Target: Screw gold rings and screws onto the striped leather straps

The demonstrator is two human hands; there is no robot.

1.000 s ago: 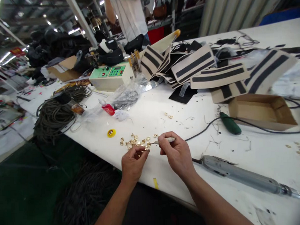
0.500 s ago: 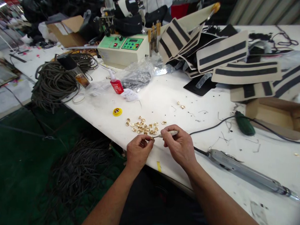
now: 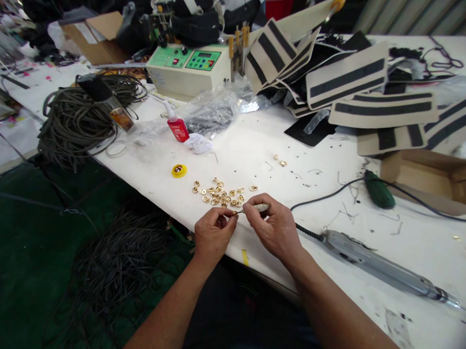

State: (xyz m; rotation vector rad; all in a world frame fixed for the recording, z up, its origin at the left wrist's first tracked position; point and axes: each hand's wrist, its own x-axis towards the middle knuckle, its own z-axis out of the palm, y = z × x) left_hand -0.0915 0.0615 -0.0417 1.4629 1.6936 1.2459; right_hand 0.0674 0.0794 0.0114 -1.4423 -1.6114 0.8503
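Observation:
Between thumb and forefinger, my left hand (image 3: 213, 234) pinches a small gold metal fitting (image 3: 234, 213). My right hand (image 3: 273, 225) grips a thin tool with a pale handle (image 3: 262, 207), and its slim metal tip meets the fitting. What kind of tool it is I cannot make out. Just beyond my fingers lies a loose pile of gold fittings (image 3: 220, 195), many shaped like small rings or buckles. A yellow round dish (image 3: 179, 170) with something shiny in it stands left of the pile.
A red glue bottle (image 3: 178, 129) stands behind the dish. An electric screwdriver (image 3: 383, 265) lies right of my forearm, its cord running past a green handle (image 3: 379, 189). Striped panels (image 3: 345, 82) heap up at the back right, near an open cardboard box (image 3: 430, 181). Coiled cord (image 3: 76, 124) sits left.
The whole view has shifted slightly, so things sit a little higher and further left. The tool's tip stays at the fitting, and both hands keep their hold.

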